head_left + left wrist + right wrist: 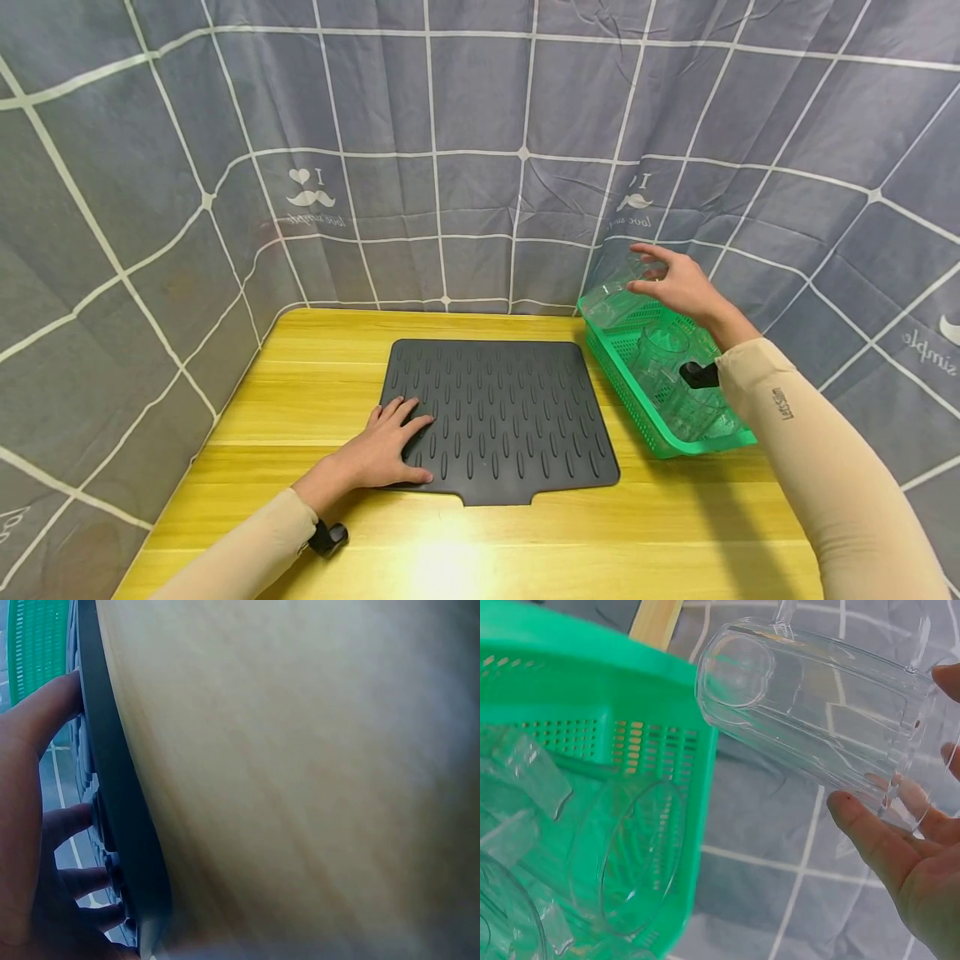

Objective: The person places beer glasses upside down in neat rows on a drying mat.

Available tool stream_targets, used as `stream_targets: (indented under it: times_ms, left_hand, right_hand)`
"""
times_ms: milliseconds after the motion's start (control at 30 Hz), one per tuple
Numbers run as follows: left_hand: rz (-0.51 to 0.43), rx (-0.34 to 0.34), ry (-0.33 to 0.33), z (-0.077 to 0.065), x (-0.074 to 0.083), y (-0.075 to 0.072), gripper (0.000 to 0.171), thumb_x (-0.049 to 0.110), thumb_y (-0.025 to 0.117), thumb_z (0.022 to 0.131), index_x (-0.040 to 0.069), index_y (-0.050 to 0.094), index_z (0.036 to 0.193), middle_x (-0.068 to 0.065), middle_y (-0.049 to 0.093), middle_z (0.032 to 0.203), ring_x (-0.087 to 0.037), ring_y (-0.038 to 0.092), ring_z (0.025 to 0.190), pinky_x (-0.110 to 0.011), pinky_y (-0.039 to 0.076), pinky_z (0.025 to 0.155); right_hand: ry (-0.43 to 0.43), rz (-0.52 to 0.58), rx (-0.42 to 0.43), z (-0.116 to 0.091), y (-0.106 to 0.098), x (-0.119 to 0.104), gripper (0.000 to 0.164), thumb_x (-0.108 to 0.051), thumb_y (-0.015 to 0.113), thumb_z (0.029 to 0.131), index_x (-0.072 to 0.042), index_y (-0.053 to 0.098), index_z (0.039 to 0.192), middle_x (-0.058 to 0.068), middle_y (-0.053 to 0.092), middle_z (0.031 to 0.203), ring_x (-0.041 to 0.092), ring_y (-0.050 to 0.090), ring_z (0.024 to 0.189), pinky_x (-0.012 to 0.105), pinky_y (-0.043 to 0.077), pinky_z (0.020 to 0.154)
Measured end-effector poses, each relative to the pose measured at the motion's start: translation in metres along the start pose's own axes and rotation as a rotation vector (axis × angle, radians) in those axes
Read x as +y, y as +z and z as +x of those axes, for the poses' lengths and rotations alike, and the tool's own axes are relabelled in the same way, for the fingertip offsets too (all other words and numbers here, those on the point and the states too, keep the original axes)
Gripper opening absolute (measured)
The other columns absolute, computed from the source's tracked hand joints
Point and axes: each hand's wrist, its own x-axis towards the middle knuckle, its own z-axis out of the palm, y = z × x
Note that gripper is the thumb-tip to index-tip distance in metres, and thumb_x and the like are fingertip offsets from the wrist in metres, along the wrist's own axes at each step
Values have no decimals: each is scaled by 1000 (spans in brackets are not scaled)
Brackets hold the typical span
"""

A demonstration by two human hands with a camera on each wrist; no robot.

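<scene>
My right hand [681, 285] is raised at the far end of the green basket [628, 406] and grips a clear glass mug [817, 712] near its rim. The mug lies tilted on its side in the air, its base toward the basket and its handle on the upper side in the right wrist view. My left hand [381, 450] rests with spread fingers on the left edge of a dark grey drying mat [502, 408]. In the left wrist view, the thumb [56, 705] lies along the mat's edge.
Several clear glasses [641, 855] lie in the basket at the right. The mat lies on a yellow wood-grain table [315, 358]. A grey checked curtain [480, 200] stands behind the table and along both sides.
</scene>
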Motion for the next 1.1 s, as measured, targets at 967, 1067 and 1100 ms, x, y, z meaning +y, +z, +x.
stream_targets:
  times_ms: [967,1067,1100]
  left_hand:
    - [-10,10,19,-2,0,0,92,68,71,81,18,44,154,-21,22,165,-48,15,152,-71,13,117]
    - [-8,14,20,-2,-1,1,92,68,71,82,18,44,153,-21,22,165,-48,15,152,-71,14,116]
    - [-8,14,21,-2,-1,1,91,68,71,82,18,44,153,-21,22,164,-48,15,152,-71,14,116]
  right_hand:
    - [-53,290,-26,-48,56,-25,66,-21,69,96,-26,40,155,11,42,153,36,49,137,46,52,97]
    - [-55,334,-39,-52,61,-24,68,-19,69,96,-24,39,156,13,40,155,38,47,138,43,53,96]
    - [-55,346,-40,-53,62,-24,67,-19,69,96,-24,39,156,14,40,155,38,47,138,43,54,96]
